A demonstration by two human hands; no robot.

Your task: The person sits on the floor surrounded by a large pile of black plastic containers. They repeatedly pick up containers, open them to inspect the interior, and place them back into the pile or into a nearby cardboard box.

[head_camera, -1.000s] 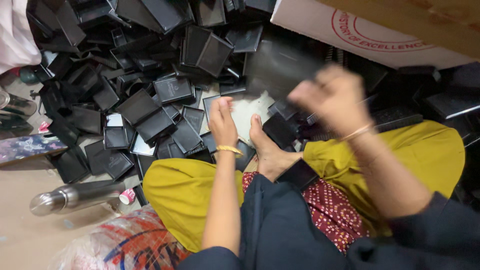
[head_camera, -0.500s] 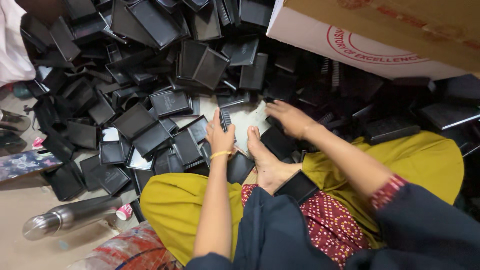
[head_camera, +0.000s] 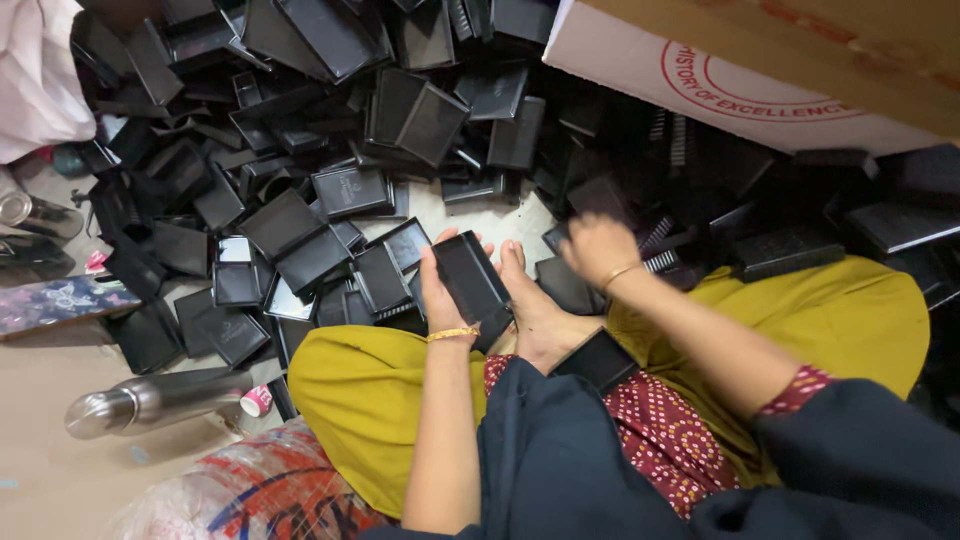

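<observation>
Floor (head_camera: 60, 470): pale, bare at the near left; the person sits on it cross-legged in yellow trousers, one bare foot (head_camera: 535, 315) turned up between the knees.

Heap of black plastic trays (head_camera: 330, 170): shallow rectangular pieces, many tipped or overlapping, spread across the far half of the floor from left to right.

Cardboard box (head_camera: 640, 60): white-faced with a red round mark, far right, overhanging the heap.

Steel bottle (head_camera: 150, 398): lying on its side, near left, beside a printed sack (head_camera: 250, 495).

Pink cloth (head_camera: 40, 80): far left edge.

Left hand (head_camera: 445, 290): gold bangle at the wrist, fingers curled round a black tray (head_camera: 472, 285), gripping it from beneath. The tray sits in the palm, just left of the foot, at the near edge of the heap.

Black tray: flat, oblong, matt black, with a low raised rim, tilted with one short end pointing far-left.

Right hand (head_camera: 597, 250): blurred, thin bangle at the wrist, down among the ribbed black pieces to the right of the foot; cannot tell whether it is gripping anything.

Another black piece (head_camera: 597, 360): resting on the lap, near the foot.
</observation>
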